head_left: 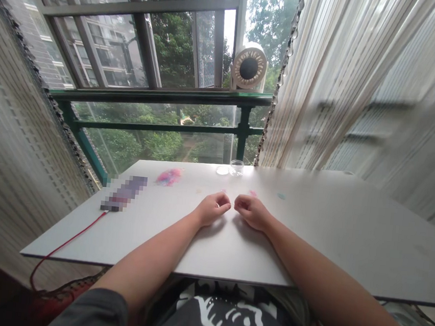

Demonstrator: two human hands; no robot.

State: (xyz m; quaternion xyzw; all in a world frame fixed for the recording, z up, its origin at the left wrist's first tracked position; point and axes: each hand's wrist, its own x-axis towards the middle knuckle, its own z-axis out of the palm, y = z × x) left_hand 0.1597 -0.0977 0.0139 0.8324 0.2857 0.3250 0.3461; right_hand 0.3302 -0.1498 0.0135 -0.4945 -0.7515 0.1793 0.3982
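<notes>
Over the middle of the white table (179, 241), my left hand (213, 208) is closed, thumb and forefinger curled together. Facing it across a narrow gap, my right hand (249, 211) is closed too, fingers bent inward. Whatever either hand holds, if anything, is too small to make out. Just beyond the right hand lies a small pink piece (253, 192). A teal piece (281, 195) is further right, and a pale yellowish piece (199, 191) lies left of the left hand. A loose pink, blue and purple pile (169, 177) sits at the back left.
A clear round container (236, 169) and what looks like its lid (222, 170) stand at the table's far edge. On the left, a blurred-out device (124, 195) has a red cable (71, 238) running off the edge. A white fan (248, 68) stands by the window.
</notes>
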